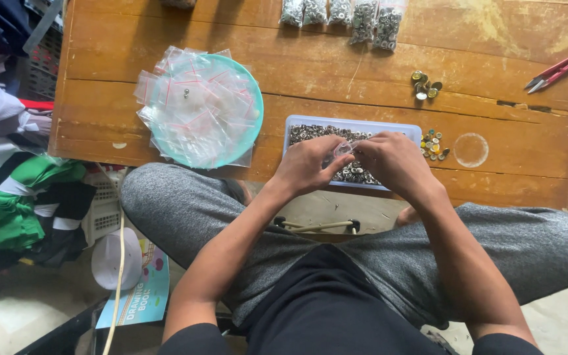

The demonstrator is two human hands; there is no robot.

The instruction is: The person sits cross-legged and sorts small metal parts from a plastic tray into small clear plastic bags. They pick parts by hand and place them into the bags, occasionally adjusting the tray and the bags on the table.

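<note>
Pinching 1 small clear bag (344, 149) between both hands, left hand (307, 164) and right hand (392, 161), fingers closed on it, over the tray of metal buttons (353, 131) near the bench's front edge.

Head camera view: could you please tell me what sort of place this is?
Probably a home or small workshop for packing metal buttons by hand. A low wooden table holds a tray of buttons, a dish of small clear bags and filled bags; folded clothes lie beside it.
</note>
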